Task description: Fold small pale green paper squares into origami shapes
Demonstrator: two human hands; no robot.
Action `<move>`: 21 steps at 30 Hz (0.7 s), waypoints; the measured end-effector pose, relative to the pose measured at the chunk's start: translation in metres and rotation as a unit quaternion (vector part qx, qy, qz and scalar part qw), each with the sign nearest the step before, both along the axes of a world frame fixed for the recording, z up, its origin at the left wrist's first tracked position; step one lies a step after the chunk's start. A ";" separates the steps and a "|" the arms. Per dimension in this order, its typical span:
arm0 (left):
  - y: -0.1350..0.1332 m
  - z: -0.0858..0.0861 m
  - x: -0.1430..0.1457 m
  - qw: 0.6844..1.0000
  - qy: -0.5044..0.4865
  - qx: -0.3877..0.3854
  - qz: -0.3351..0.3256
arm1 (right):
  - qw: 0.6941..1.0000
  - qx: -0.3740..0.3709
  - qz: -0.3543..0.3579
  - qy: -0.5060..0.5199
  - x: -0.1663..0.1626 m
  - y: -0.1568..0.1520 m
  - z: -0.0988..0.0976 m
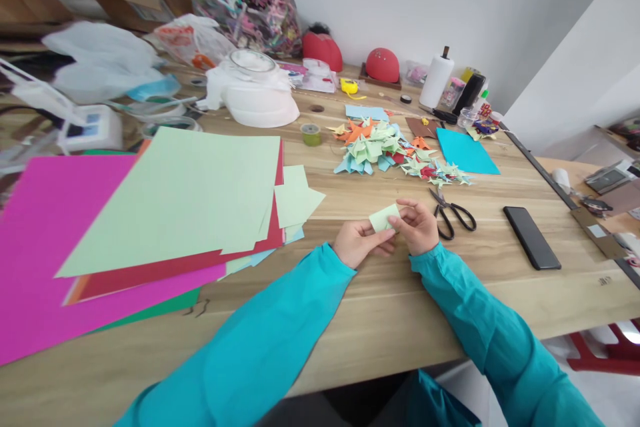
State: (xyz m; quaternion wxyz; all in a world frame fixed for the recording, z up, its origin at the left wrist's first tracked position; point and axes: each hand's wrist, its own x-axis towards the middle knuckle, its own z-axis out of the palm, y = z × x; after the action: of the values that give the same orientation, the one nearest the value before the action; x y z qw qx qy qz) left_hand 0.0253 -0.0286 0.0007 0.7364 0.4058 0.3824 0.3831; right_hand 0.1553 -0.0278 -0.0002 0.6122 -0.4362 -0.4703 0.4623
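**Pale green slip (379,219) gripped above a wooden table (380,320), as observed from within the room**

Far left of the hands, a magenta sheet (50,240) runs beneath a stack whose uppermost layer is a large pale green sheet (190,193); red and orange edges show below it. Behind this stack, well beyond the hands, a plastic bag (175,37) bears red-orange print, illegible from here. Dark handwritten-looking strokes (197,307) mark the wood near the stack's front edge; I cannot read them. Small pale green squares (293,207) lie nearer, just left of the hands. The left hand (361,242) pinches the slip's left side between thumb and fingers. Beyond both hands spreads a heap of folded paper pieces (373,147) in several colours. The right hand (419,225), fingers bent, grips the slip's right side. Black-handled scissors (454,209) rest just right of it, with a turquoise sheet (467,150) farther back. Farther right lie a dark phone (531,238) and, beyond it, a brown piece with a white label (597,231), its text too small to read.
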 end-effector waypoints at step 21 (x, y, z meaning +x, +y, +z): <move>0.002 -0.004 -0.002 0.998 -0.013 -0.011 -0.062 | 1.000 -0.023 -0.017 0.004 0.002 0.002 0.000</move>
State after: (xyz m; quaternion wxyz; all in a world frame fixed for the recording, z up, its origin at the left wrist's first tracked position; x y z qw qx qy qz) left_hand 0.0233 -0.0264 -0.0034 0.7683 0.4151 0.3511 0.3378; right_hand 0.1578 -0.0254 -0.0002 0.6115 -0.4561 -0.4497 0.4645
